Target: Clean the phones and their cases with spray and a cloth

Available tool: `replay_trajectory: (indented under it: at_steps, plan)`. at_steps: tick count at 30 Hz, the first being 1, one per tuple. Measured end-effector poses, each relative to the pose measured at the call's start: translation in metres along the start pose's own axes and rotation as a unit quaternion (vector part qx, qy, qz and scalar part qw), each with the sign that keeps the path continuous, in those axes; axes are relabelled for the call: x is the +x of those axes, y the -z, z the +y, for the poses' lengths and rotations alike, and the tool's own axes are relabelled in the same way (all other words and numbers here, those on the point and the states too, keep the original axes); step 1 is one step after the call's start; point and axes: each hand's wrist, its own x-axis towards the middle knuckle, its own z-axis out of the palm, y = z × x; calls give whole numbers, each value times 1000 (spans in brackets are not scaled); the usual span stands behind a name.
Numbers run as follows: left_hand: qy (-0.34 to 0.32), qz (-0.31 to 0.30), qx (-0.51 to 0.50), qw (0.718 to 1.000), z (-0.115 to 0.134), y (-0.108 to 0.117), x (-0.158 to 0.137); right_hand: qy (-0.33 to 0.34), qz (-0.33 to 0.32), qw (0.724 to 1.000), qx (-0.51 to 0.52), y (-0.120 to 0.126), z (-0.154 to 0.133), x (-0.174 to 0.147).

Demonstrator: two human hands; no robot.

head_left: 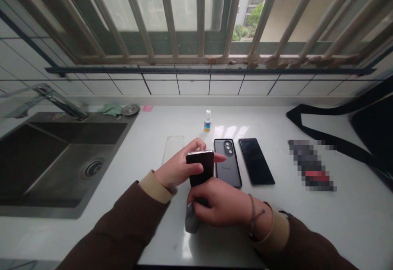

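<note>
My left hand (181, 161) grips a dark smartphone (205, 171) upright above the counter, thumb across its screen. Closed around a grey cloth (190, 220), my right hand (219, 202) is at the phone's lower end and hides that part of it. Just beyond the hands lies a black phone case (229, 167) with camera cutouts. To its right a second black smartphone (256, 161) rests flat on the counter. A clear phone case (172, 147) lies partly behind my left hand. Farther back stands a small white bottle (208, 121) with a coloured label.
On the left is a sink (76, 147) with a chrome faucet (61, 102). A green cloth (110, 110), a metal drain cover (130, 110) and a pink scrap (147, 108) lie behind it. At right are a black strap (325, 128) and a blurred-out item (310, 165).
</note>
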Motion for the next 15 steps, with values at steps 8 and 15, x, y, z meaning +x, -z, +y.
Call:
replay_trajectory:
  at_steps: [8,15]
  plan:
    - [30,140,-129,981,7,-12,7,-39,-19,985,169,5,-1,1]
    - [104,341,-197,913,10,-4,6,-41,200,847,490,13,15,2]
